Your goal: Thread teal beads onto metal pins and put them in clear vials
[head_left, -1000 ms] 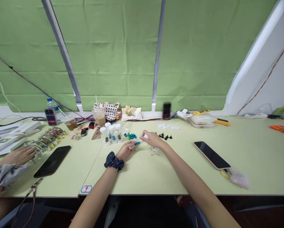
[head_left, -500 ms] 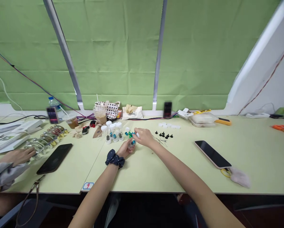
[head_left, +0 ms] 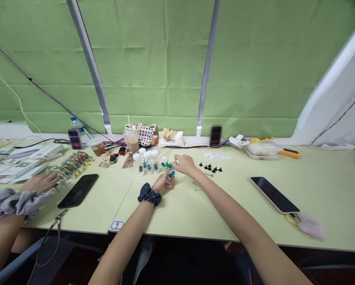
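Note:
My left hand (head_left: 163, 183), with a dark dotted scrunchie (head_left: 149, 194) on the wrist, is closed round a small clear vial with a blue bead in it (head_left: 171, 174). My right hand (head_left: 185, 165) is pinched just above it, holding something small and white. Both hands meet over the pale green table (head_left: 195, 209), beside a heap of blue and green beads (head_left: 167, 164). Three capped clear vials (head_left: 148, 161) stand just left of the hands.
Small black pieces (head_left: 211, 168) and white caps (head_left: 217, 156) lie right of my hands. A phone (head_left: 274, 194) rests at the right, another phone (head_left: 78, 190) at the left. Another person's hand (head_left: 42, 183) rests by a row of jars (head_left: 72, 162). Bags and drink cups (head_left: 132, 139) line the back.
Both hands have moved away from me toward the bead heap, the left still holding the vial. The view has shifted a little to the left and down.

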A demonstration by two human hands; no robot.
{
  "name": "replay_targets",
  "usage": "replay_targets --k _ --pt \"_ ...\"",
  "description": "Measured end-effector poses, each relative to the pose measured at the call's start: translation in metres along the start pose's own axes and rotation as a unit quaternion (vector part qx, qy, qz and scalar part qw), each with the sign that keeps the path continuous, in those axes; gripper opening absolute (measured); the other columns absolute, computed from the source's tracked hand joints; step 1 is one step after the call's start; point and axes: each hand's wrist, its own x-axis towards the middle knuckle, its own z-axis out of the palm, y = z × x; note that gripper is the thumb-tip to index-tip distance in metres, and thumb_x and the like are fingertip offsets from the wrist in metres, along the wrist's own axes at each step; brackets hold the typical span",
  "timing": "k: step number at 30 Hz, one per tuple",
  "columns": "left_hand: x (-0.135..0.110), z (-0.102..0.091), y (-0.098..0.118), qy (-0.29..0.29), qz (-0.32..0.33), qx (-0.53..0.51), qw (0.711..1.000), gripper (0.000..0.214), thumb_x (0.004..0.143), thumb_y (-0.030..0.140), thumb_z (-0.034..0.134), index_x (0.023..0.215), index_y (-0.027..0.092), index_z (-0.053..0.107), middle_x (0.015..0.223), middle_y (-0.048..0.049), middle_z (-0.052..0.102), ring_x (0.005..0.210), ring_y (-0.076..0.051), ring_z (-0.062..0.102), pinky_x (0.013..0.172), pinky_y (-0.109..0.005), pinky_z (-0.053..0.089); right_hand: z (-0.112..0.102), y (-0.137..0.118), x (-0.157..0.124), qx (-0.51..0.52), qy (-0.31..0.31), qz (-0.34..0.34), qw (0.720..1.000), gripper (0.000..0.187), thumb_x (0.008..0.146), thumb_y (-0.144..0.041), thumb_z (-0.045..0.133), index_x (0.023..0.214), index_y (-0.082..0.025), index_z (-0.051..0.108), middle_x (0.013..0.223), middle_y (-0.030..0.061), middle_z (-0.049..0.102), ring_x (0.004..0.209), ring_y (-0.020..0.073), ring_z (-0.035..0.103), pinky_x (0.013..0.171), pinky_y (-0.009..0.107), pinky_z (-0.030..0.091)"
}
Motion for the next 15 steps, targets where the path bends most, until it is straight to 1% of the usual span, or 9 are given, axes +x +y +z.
replay_targets --k 3,7,10,15 --pt "0.001 0.000 0.000 0.007 0.001 -0.013 1.000 0.045 0.072 0.056 0.061 0.074 0.013 0.051 0.059 0.0007 0.048 0.039 -0.002 0.033 0.036 -0.015 0.019 0.005 -0.004 0.001 -0.002 0.020 0.016 1.000 0.025 0.082 -0.034 0.044 0.090 -0.018 0.062 0.079 0.0090 0.067 0.074 0.0219 0.060 0.062 0.027 0.033" --pt "0.001 0.001 0.000 0.016 -0.005 -0.029 0.999 0.043 0.072 0.055 0.061 0.074 0.013 0.049 0.059 0.0009 0.048 0.039 -0.002 0.032 0.036 -0.015 0.018 0.014 -0.007 0.004 0.016 0.047 0.042 0.998 0.025 0.083 -0.031 0.042 0.091 -0.018 0.062 0.077 0.0083 0.066 0.074 0.0214 0.059 0.063 0.026 0.033" --pt "0.000 0.000 0.001 0.021 -0.011 -0.044 0.999 0.043 0.073 0.055 0.060 0.074 0.014 0.049 0.059 0.0009 0.048 0.040 -0.002 0.033 0.036 -0.015 0.018 0.016 -0.010 0.008 0.023 0.048 0.039 0.998 0.025 0.083 -0.032 0.042 0.090 -0.017 0.062 0.077 0.0089 0.066 0.074 0.0215 0.059 0.063 0.026 0.033" --pt "0.000 -0.003 0.002 0.020 -0.023 -0.065 0.997 0.042 0.075 0.054 0.058 0.075 0.013 0.050 0.059 0.0006 0.047 0.041 -0.003 0.036 0.036 -0.015 0.021 0.012 -0.017 0.010 0.036 0.037 0.032 0.998 0.025 0.083 -0.033 0.043 0.093 -0.019 0.060 0.081 0.0086 0.066 0.076 0.0214 0.059 0.063 0.026 0.033"
